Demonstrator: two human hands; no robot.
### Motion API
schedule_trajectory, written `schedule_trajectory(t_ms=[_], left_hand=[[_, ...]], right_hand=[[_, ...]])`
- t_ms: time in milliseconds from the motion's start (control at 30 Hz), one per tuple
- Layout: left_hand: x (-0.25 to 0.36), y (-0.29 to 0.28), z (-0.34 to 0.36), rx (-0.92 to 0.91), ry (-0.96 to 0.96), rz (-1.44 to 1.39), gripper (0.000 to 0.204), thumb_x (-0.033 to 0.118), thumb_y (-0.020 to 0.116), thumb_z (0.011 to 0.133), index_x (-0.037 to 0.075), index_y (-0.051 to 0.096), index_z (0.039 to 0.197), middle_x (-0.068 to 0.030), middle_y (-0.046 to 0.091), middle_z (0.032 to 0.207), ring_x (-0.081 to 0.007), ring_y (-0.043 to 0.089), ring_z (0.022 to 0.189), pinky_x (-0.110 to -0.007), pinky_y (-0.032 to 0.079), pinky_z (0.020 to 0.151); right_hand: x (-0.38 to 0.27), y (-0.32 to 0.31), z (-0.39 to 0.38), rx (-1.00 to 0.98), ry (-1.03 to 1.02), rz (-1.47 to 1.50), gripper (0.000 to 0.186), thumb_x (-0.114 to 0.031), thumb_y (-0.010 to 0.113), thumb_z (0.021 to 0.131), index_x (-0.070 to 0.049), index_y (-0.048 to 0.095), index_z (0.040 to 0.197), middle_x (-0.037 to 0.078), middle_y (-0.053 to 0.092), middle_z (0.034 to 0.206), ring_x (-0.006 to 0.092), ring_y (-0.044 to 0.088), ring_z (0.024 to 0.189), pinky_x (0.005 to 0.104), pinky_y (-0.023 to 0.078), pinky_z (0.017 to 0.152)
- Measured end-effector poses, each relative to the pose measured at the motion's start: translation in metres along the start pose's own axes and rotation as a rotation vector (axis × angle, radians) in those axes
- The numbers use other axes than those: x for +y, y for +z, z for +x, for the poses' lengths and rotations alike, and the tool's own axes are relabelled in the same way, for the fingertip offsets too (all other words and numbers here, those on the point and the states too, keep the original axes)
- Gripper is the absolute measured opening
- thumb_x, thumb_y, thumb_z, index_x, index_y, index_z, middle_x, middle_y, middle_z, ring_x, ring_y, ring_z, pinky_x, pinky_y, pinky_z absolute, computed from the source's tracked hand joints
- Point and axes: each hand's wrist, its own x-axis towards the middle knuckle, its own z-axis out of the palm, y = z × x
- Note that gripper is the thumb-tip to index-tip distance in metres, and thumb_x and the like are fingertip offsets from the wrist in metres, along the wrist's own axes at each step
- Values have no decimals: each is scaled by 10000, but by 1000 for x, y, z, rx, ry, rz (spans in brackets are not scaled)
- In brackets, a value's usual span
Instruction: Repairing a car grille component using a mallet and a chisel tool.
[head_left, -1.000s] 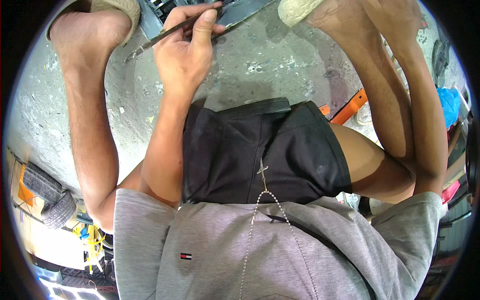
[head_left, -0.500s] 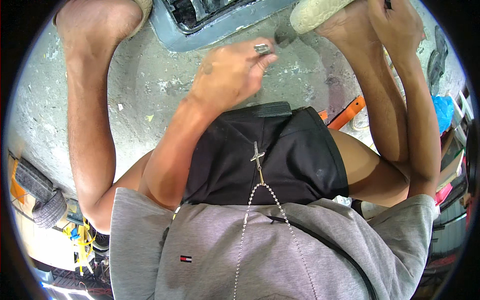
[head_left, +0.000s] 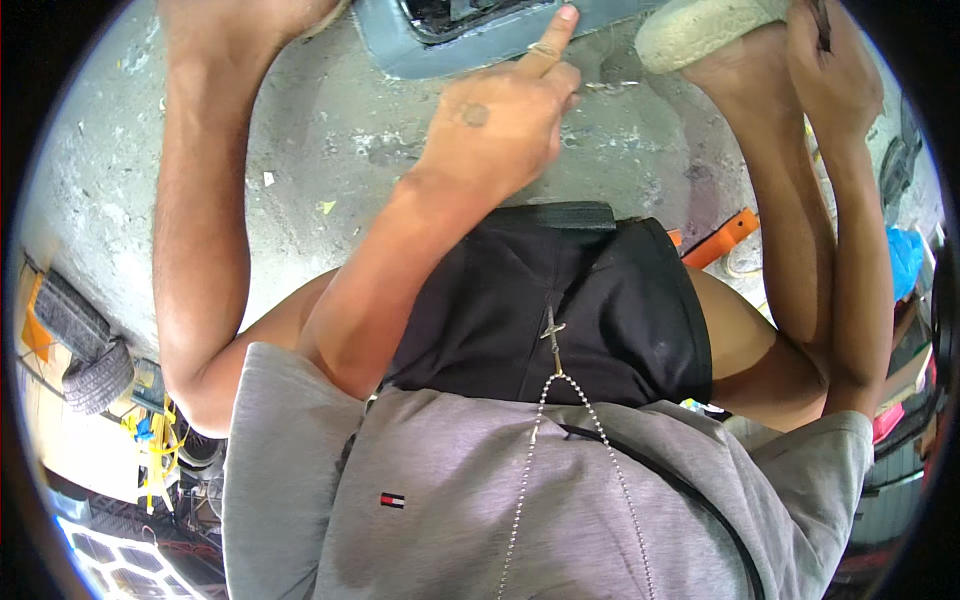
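My left hand (head_left: 505,120) reaches forward over the floor with its index finger stretched out. A ring-like band circles that finger, and the other fingers are curled under. The fingertip lies over the rim of a grey panel (head_left: 395,55) with a black, recessed middle; whether it touches cannot be told. My right hand (head_left: 845,80) is closed beside my right foot, at the upper right. A thin dark piece (head_left: 823,25) shows between its fingers, too little of it to name.
I sit low on a stained concrete floor (head_left: 340,150), legs spread, with a tan sandal (head_left: 700,32) by the panel. An orange tool-like piece (head_left: 722,240) lies by my right leg. Tyres (head_left: 98,378) stand at left; a blue bag (head_left: 903,262) and clutter line the right.
My left hand has moved forward, its index finger now extended to the panel's rim. The whole view has shifted, placing things slightly further right. My right hand remains by the foot.
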Motion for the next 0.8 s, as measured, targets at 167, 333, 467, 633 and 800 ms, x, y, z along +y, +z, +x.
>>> schedule_trajectory(t_ms=[167,333,467,633,800], left_hand=[[-8,-4,-2,-69,-52,-13,139,169,663,930,46,665,994,-93,577,1473,-361,714,931,-463,583,799],[-14,11,2,-16,-5,-143,229,193,665,944,30,660,1104,-147,691,1225,-387,683,946,-482,541,823],[-16,-4,-4,-78,-54,-207,157,138,648,929,9,646,1020,-144,557,1473,-409,677,1004,-491,550,878],[-35,-5,-12,199,96,-298,247,218,650,960,-11,655,1054,-204,661,1279,-443,671,996,-497,543,878],[-52,-60,-8,603,-365,-322,414,355,586,1012,-48,657,952,-296,690,902,-483,666,914,-512,523,788]], right_hand=[[-25,-5,6,11,-121,-14,179,-20,588,871,-9,673,1028,218,628,812,380,653,718,428,500,655],[41,5,-13,7,-78,-164,296,-215,669,931,-106,720,1201,162,754,975,345,742,830,392,584,725],[12,13,-7,62,-61,-192,282,-207,641,940,-105,711,1193,148,751,997,354,735,828,416,581,736],[-18,-1,2,-15,73,-28,259,-173,618,938,-77,675,1172,182,723,1073,386,704,935,481,557,779],[-39,-16,-17,-61,38,197,286,-190,663,942,-27,638,1176,230,689,1023,405,678,933,468,539,803]])
